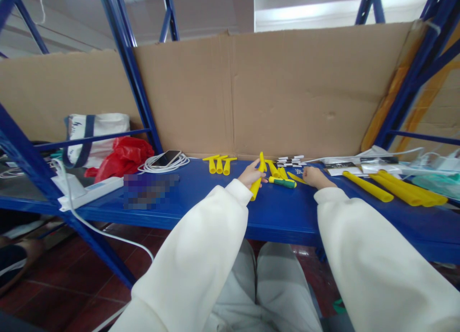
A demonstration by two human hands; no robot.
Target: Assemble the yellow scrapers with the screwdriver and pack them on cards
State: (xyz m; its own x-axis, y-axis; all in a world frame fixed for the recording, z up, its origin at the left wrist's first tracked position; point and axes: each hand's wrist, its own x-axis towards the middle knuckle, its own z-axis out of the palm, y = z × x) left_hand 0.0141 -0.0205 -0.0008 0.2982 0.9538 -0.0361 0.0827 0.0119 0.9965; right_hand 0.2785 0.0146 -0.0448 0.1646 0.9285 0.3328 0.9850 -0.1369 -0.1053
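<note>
Left hand point(250, 175) holds yellow tube point(256, 190) above worktop point(212, 198), long axis one-to-seven o'clock. Screwdriver point(282, 182) lies at tube's three o'clock; right hand point(316, 177) beyond, fingers curled, contents too small to tell.

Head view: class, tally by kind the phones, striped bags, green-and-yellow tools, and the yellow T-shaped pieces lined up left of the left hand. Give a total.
Yellow T-shaped pieces: 3
Green-and-yellow tool: 1
Phone: 1
Striped bag: 1
Total: 6
</note>
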